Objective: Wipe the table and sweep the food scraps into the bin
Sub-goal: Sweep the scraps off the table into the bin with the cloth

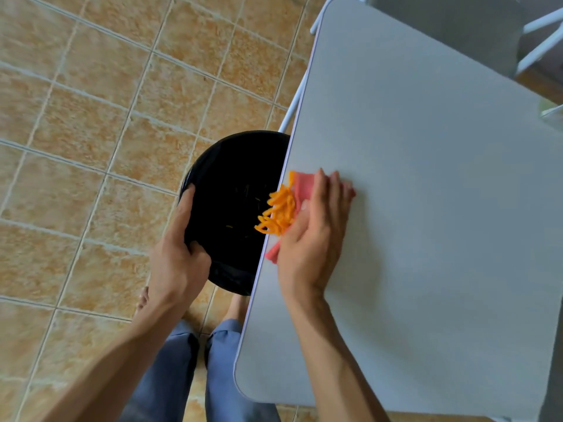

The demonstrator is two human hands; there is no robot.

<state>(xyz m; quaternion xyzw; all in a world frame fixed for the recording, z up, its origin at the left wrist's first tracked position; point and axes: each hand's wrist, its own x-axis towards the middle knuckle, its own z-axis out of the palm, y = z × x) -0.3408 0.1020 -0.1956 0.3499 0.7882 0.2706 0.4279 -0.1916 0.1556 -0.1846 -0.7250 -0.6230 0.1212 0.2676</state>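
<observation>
Head view: orange food scraps at table edge, flat right hand on pink cloth.

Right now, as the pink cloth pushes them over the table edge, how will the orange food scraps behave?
The small orange food scraps are loose strips, so they likely scatter instead of moving together. They look light; some may miss the round black bin. The flat pink cloth probably bends, letting a few slip past.

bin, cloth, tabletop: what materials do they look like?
Bin: glossy black, probably a plastic liner over the rim; it shows sheen and wrinkles. Cloth: soft pink fabric, possibly microfibre; it folds under the right hand. Tabletop: matte grey, smooth, likely laminate or plastic with a pale edge band.
</observation>
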